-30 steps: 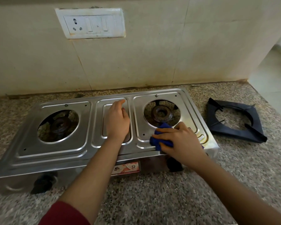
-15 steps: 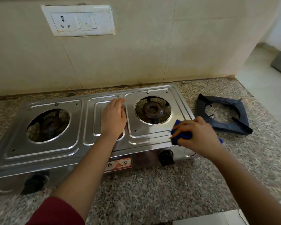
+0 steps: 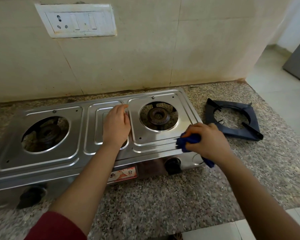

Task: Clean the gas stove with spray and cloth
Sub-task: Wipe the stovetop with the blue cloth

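Note:
A two-burner stainless steel gas stove (image 3: 47, 163) sits on the granite counter, both burners bare of their pan supports. My left hand (image 3: 116, 126) lies flat, palm down, on the stove's middle panel. My right hand (image 3: 207, 140) grips a bunched blue cloth (image 3: 187, 141) and presses it on the stove's front right corner, beside the right burner (image 3: 157, 116). A tail of the cloth hangs below my wrist. No spray bottle is in view.
A dark pan support (image 3: 232, 120) lies on the counter (image 3: 163, 201) to the right of the stove. Two black knobs (image 3: 172, 164) stick out of the stove's front. A switchboard (image 3: 76, 20) is on the tiled wall. The counter ends at the right, floor beyond.
My right hand slid the cloth from beside the right burner out to the stove's front right corner. My left hand stayed on the middle panel.

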